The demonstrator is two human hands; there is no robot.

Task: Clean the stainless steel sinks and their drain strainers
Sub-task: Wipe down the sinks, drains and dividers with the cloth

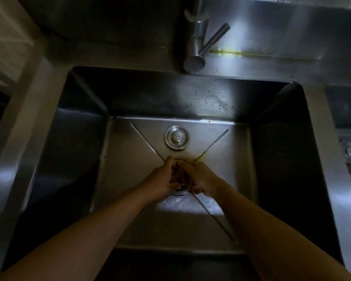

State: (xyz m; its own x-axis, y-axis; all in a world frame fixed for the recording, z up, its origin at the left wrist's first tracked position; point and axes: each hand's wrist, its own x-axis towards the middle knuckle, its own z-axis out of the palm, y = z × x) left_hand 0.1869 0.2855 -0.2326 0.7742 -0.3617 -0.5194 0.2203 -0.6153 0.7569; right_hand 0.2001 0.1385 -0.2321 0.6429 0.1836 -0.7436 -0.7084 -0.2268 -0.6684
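You are working the drain strainer (180,189) at the centre of the sink (278,159) floor. Your left hand (161,181) and right hand (203,180) both curl around it; how firmly is hidden. Next, I judge, lift it straight out and rinse. A stopper (177,137) lies just behind, apart. Yellowish residue (199,158) streaks the crease beside your right hand; dark specks dot the back wall.
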